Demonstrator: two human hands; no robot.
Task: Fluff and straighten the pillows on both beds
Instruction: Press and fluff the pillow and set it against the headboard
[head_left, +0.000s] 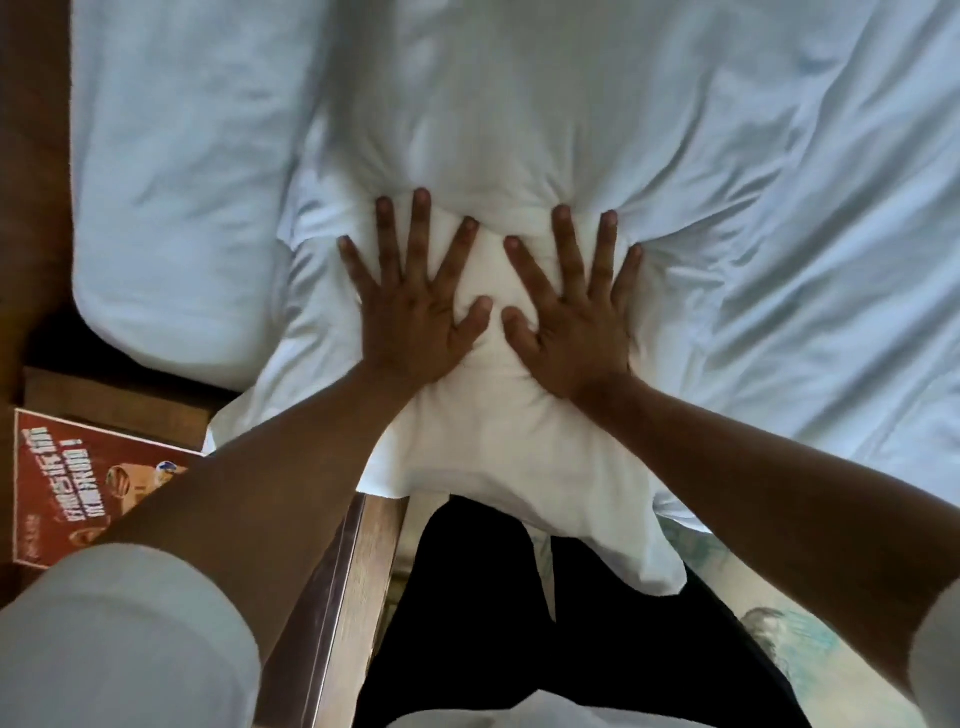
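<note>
While the person leans over the bed, left hand (415, 312) and right hand (576, 332) press flat, fingers spread wide, into the pillow (488, 447). Second pillow (176, 182) lies beside it, leftward.

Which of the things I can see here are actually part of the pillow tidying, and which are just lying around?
Part of the job:
- the pillow being pressed
- left hand and right hand, both flat on it with fingers spread
- second pillow, to the left

Just lying about:
- red printed card
- wooden bedside surface
- rumpled white sheet
</note>
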